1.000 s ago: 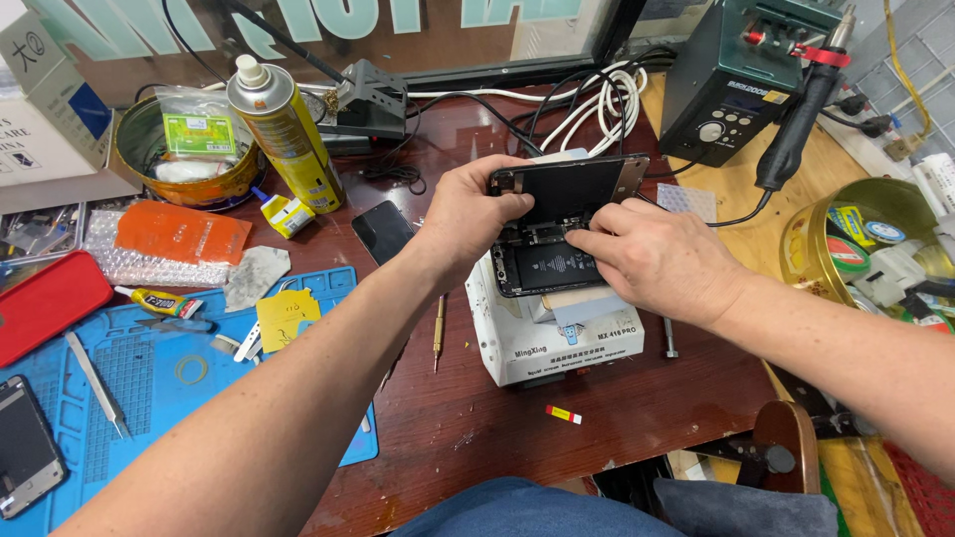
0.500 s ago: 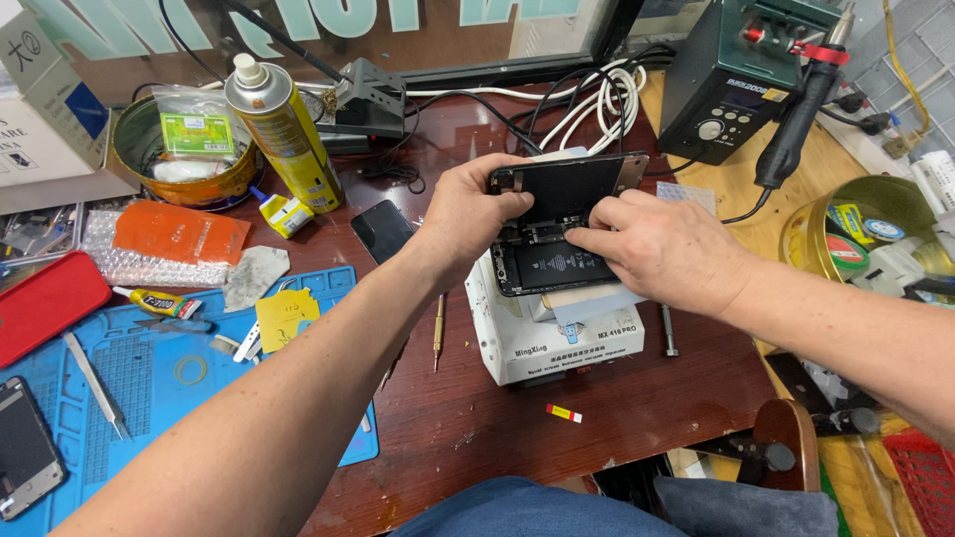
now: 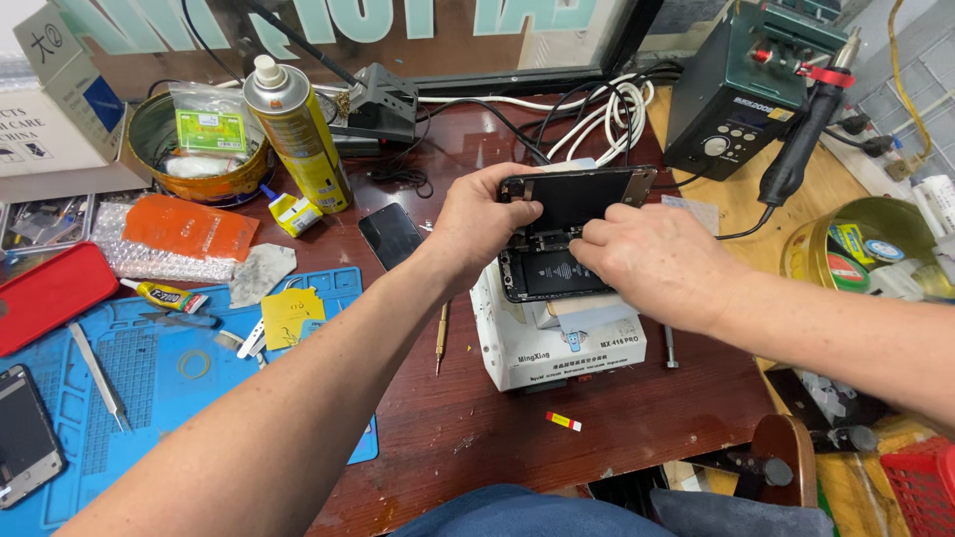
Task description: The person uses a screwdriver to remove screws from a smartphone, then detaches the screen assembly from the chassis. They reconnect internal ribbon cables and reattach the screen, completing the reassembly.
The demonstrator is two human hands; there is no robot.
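An opened smartphone body [image 3: 549,270] lies on a small white box-shaped machine [image 3: 557,343] at the table's middle. Its black screen panel [image 3: 587,195] stands lifted, hinged up along the far edge. My left hand [image 3: 482,224] grips the left end of that panel, thumb on its front. My right hand [image 3: 657,261] rests over the right side of the phone, its fingertips pressing at the connector area just below the raised screen, where the black battery shows.
Blue work mat [image 3: 169,383] at left with tweezers [image 3: 99,376], glue tube [image 3: 164,295], another phone [image 3: 25,438]. Yellow spray can [image 3: 296,134], gold tin [image 3: 199,149], loose black phone [image 3: 393,236] behind. Hot-air station [image 3: 741,89] with handle [image 3: 801,139] and white cables [image 3: 607,109] far right. Screwdriver [image 3: 441,338] beside the machine.
Both hands stay on the phone; my right fingers have shifted slightly at the connector area under the raised screen. Nothing else has moved.
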